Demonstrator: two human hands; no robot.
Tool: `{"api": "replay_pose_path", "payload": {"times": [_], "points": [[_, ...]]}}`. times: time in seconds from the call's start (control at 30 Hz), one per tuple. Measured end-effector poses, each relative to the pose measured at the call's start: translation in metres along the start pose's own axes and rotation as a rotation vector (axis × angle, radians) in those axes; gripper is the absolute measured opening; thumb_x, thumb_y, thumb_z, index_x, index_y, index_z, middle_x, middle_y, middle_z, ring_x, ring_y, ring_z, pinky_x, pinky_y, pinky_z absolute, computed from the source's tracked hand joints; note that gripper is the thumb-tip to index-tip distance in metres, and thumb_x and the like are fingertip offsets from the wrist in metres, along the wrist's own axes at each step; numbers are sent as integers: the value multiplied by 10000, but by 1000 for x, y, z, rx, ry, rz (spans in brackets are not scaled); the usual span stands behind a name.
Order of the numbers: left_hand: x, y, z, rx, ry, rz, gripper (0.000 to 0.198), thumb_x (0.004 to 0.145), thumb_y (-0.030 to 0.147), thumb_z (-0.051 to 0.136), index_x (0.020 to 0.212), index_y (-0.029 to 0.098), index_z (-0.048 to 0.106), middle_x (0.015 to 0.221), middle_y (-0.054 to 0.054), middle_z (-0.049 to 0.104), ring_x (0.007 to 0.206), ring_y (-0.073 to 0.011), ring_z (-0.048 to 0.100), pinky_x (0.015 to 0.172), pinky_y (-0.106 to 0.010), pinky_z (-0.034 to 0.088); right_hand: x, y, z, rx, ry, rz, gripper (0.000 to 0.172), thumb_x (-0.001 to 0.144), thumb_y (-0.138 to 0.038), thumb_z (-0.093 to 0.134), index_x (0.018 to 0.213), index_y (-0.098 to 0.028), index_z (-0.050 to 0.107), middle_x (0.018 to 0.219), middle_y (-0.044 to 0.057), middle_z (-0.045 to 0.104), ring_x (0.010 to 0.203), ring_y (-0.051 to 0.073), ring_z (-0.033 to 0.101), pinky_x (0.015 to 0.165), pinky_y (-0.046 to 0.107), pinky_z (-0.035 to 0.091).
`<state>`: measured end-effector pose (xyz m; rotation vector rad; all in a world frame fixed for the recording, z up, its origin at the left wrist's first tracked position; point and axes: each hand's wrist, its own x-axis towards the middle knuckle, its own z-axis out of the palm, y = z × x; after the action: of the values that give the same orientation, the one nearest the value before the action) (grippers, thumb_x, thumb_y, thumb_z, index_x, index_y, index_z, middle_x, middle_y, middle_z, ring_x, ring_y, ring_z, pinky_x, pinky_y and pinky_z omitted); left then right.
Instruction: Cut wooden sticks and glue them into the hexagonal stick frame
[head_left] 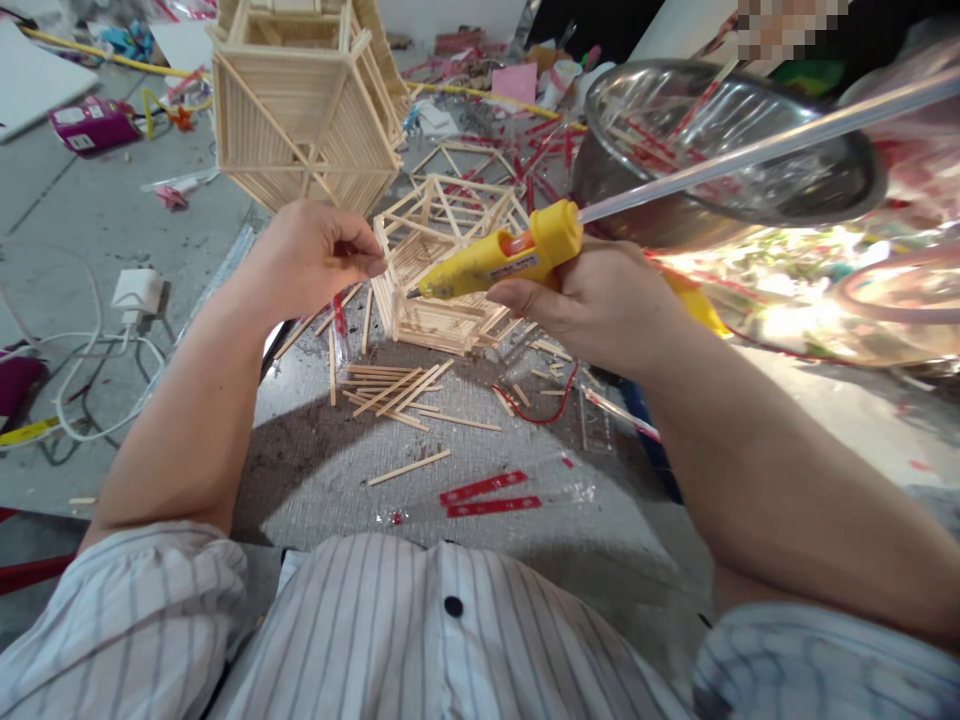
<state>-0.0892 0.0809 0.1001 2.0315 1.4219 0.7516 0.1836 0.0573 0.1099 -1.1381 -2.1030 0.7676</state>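
My right hand (600,295) is wrapped round a yellow hot glue gun (499,262), a long clear glue stick (750,155) jutting from its back end. The gun's nozzle points left, close to the near-left corner of a small wooden-stick frame (435,270). At that frame's left upright, my left hand (315,255) has its thumb and fingers pinched together. They appear to grip the frame's edge, though the exact contact is partly hidden. Below, several loose wooden sticks (397,385) lie in a crossed heap on the grey work surface (315,470).
A larger wooden-stick structure (300,120) stands behind my left hand. At the back right is a metal bowl (720,140) holding red and clear scraps. Red plastic strips (491,492) lie near me. On the left are a white charger (137,293) with cable and a purple item (94,125).
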Motion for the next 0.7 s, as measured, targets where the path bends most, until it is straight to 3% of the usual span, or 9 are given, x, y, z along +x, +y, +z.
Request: {"api": "replay_pose_path", "payload": {"times": [0.43, 0.57, 0.7], "points": [[-1, 3, 0, 4, 2, -1, 105, 681, 286, 665, 711, 192, 698, 677, -17, 638, 673, -142, 562, 655, -230, 407, -3, 9, -1, 37, 35, -38, 377, 758, -458, 705, 559, -218, 493, 536, -3, 450, 802, 209, 607, 700, 310, 450], [0, 2, 1, 15, -2, -7, 104, 686, 290, 656, 706, 196, 694, 681, -20, 640, 682, -147, 567, 657, -233, 412, -5, 8, -3, -61, 47, -56, 462, 786, -552, 641, 533, -213, 455, 523, -4, 424, 685, 167, 564, 645, 290, 409], [-1, 8, -1, 75, 0, 38, 142, 701, 308, 633, 721, 184, 701, 684, -16, 644, 668, -140, 561, 641, -236, 392, -4, -1, -5, -201, 46, -40, 586, 767, -704, 539, 484, -219, 371, 476, -2, 385, 507, 121, 409, 519, 290, 311]]}}
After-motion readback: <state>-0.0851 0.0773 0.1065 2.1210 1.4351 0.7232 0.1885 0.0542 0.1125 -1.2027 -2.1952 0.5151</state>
